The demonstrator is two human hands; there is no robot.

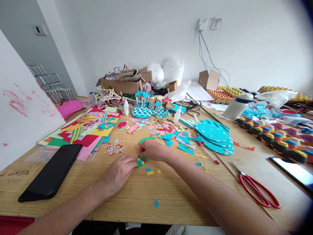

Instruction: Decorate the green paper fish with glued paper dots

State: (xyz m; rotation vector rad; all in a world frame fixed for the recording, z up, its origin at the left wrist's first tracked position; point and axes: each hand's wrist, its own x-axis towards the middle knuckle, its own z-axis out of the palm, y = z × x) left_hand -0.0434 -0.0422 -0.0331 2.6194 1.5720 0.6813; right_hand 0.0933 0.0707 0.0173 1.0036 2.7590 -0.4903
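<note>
A green paper fish (141,160) with yellow, red and blue dots lies on the table under my hands. My left hand (121,171) rests at its left edge, fingers bent together and pinning that edge. Over its middle is my right hand (153,149), with fingers curled down in a pinch; the fingertips and whatever they hold are hidden. Loose blue and yellow paper dots (150,172) lie just below the fish, and a single blue dot (156,204) sits nearer the table's front edge. Small coloured paper bits (114,148) are spread to the left of the fish.
A black phone (52,173) and coloured paper sheets (80,130) are at left. Red-handled scissors (256,191), a glue pen (207,153) and blue scalloped cutouts (215,135) lie at right. Behind stand two white glue bottles (126,107), a fish display (141,112) and a cardboard box (119,86).
</note>
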